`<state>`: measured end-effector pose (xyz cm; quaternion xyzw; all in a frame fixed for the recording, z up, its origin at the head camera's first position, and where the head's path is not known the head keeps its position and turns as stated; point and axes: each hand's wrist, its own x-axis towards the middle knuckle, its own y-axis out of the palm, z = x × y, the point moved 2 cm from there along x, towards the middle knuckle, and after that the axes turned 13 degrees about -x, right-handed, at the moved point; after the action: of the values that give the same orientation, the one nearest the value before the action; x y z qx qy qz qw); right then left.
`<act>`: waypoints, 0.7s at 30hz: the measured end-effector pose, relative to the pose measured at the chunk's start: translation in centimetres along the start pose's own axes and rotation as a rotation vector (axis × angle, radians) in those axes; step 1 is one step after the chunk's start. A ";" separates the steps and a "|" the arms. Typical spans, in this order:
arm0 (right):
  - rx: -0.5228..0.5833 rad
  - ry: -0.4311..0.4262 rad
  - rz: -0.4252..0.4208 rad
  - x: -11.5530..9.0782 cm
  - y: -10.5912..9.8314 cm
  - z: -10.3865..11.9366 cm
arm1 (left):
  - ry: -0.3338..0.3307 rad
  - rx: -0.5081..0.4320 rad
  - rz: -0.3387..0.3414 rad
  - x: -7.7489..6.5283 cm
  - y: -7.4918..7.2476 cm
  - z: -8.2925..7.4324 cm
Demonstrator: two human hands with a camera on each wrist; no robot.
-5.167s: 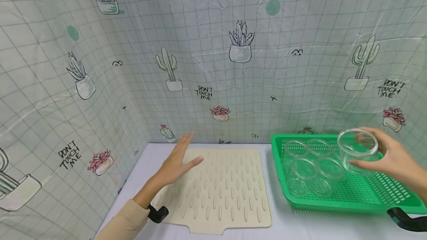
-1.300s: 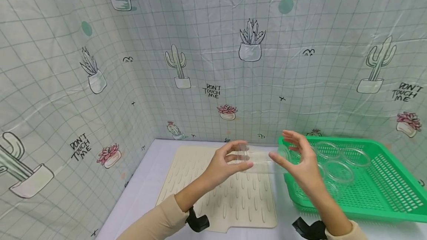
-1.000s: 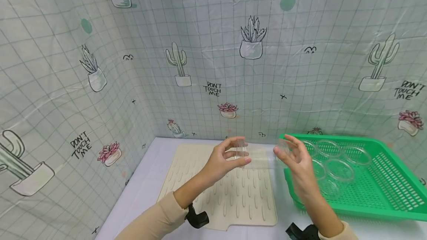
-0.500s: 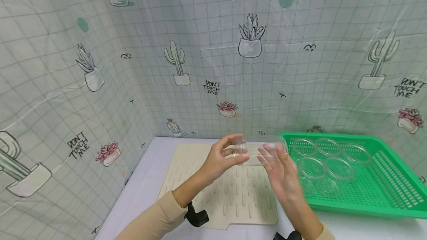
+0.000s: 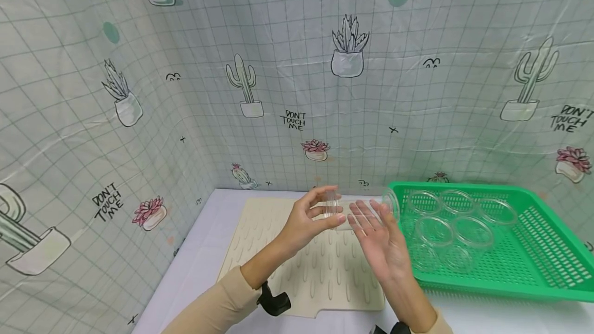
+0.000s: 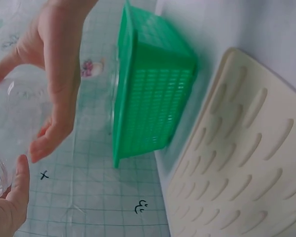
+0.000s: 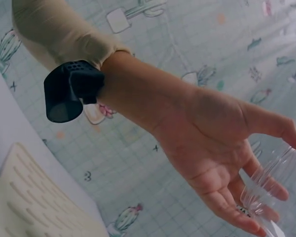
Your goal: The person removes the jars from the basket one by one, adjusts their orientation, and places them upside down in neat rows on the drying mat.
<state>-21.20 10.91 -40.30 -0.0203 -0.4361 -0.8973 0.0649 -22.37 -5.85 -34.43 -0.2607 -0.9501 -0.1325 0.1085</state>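
Note:
A clear plastic cup (image 5: 353,194) lies on its side in the air over the beige ribbed mat (image 5: 297,293), its wide rim toward the right. My left hand (image 5: 303,220) grips the cup's left end, thumb in front and curled fingers behind. The right wrist view shows this same left hand (image 7: 207,138) from its palm side, round the end of the cup (image 7: 274,175). My right hand (image 5: 382,244) is turned palm up, its straight fingers showing through the cup wall and its thumb by the rim. In the left wrist view my right hand (image 6: 59,74) comes down from above, alongside the cup (image 6: 27,106).
A green perforated basket (image 5: 533,293) stands right of the mat. Inside its left and middle part are several clear cups (image 5: 473,233). A white cloth (image 5: 195,272) covers the table, and a cactus-print curtain (image 5: 297,92) hangs behind and at the left.
The cup has come from over the basket to over the mat and been tipped sideways. My left hand has taken hold of its end. My right hand has turned palm up and slid left along it.

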 end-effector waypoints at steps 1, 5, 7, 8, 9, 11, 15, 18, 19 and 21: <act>0.009 0.003 -0.007 0.0 0.0 0.0 | -0.003 -0.003 0.001 0.0 -0.1 0.1; 0.014 0.009 -0.036 0.2 0.0 -0.2 | -0.007 -0.011 0.003 0.0 -0.3 0.5; 0.002 0.010 -0.041 0.3 -0.1 -0.2 | -0.003 -0.001 0.007 -0.1 -0.4 0.5; -0.008 0.009 -0.041 0.3 -0.1 -0.2 | 0.002 0.006 0.009 -0.1 -0.4 0.5; -0.012 0.009 -0.044 0.4 -0.1 -0.2 | 0.009 0.015 0.011 -0.1 -0.4 0.6; -0.023 0.008 -0.042 0.4 -0.1 -0.2 | 0.024 0.041 0.016 -0.1 -0.6 0.6; -0.045 0.010 -0.047 0.7 -0.2 -0.2 | 0.080 0.100 0.018 -0.1 -1.8 1.9; -0.083 0.008 -0.059 1.1 -0.4 -0.1 | 0.105 0.138 0.017 -0.5 -2.6 2.1; -0.102 0.007 -0.061 1.2 -0.4 -0.1 | 0.107 0.149 0.016 -0.8 -2.7 1.8; -0.147 -0.001 -0.059 1.5 -0.5 -0.1 | 0.097 0.171 0.007 -1.4 -3.0 1.2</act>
<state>-22.72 10.95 -40.59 -0.0126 -0.3695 -0.9284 0.0368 -22.91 -8.60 -36.49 -0.2470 -0.9507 -0.0629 0.1769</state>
